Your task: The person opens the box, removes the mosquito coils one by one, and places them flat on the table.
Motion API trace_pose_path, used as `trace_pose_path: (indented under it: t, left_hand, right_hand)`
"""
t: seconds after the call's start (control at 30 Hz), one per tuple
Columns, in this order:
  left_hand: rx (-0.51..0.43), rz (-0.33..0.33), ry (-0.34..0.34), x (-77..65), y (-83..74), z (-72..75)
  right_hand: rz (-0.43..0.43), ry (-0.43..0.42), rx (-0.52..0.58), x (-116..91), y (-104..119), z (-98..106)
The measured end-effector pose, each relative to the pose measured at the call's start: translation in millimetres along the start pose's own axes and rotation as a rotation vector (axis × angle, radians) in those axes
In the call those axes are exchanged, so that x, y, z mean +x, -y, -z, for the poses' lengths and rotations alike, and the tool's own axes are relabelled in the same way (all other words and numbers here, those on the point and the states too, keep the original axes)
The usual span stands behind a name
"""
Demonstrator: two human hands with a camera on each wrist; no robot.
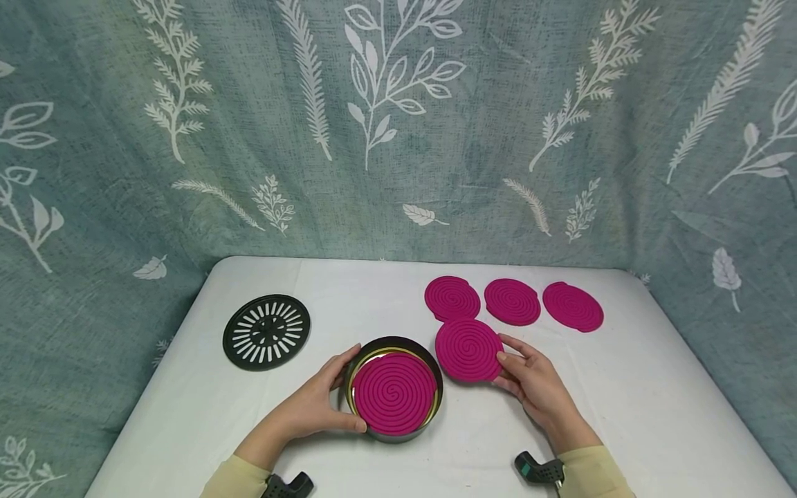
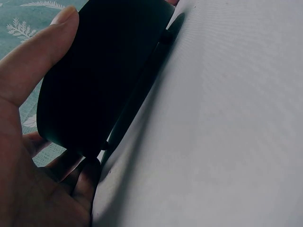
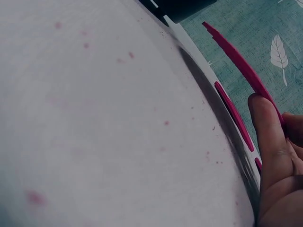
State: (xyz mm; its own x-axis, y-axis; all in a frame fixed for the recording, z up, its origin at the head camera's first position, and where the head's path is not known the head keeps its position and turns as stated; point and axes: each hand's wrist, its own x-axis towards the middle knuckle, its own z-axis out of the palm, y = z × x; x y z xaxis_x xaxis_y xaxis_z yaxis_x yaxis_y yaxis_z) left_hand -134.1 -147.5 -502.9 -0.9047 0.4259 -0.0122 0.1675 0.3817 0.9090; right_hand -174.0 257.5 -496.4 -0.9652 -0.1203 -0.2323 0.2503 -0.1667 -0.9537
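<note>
Beyond both grips hangs a teal curtain (image 1: 411,207) printed with white leaves and sprigs; under them spreads the white-covered bench (image 1: 355,290). Against the left hand's grip (image 1: 316,408), its thumb and fingers curved round the near side, stands a round dark tin (image 1: 394,343), uncovered, with a gold-coloured band inside. Farther out and left of that grip, a black slotted disc (image 1: 266,333) lies flat. Just right of the same grip, within the tin, sits a magenta mosquito coil (image 1: 394,394). The right hand's grip (image 1: 538,384) pinches a raised coil (image 1: 468,351) by its right edge, holding it off the bench beside the tin. Beyond this grip, three loose coils (image 1: 512,302) lie in a row. Behind each grip is a small black wrist camera (image 1: 537,469).
</note>
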Motion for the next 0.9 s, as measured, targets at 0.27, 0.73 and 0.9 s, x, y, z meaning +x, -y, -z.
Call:
trace_pose_path:
  t: [0.27, 0.73, 0.9]
  left_hand:
    - [0.002, 0.010, -0.003, 0.3, -0.5, -0.2]
    - [-0.006, -0.006, -0.001, 0.5, 2.0, -0.7]
    - [0.000, 0.004, -0.005, 0.4, 1.0, -0.7]
  right_hand:
    - [-0.003, -0.018, -0.084, 0.8, -2.5, -1.3]
    - [-0.006, 0.015, -0.184, -1.8, -4.2, -6.1]
    - [-0.016, 0.024, -0.211, -2.6, -4.0, -6.5]
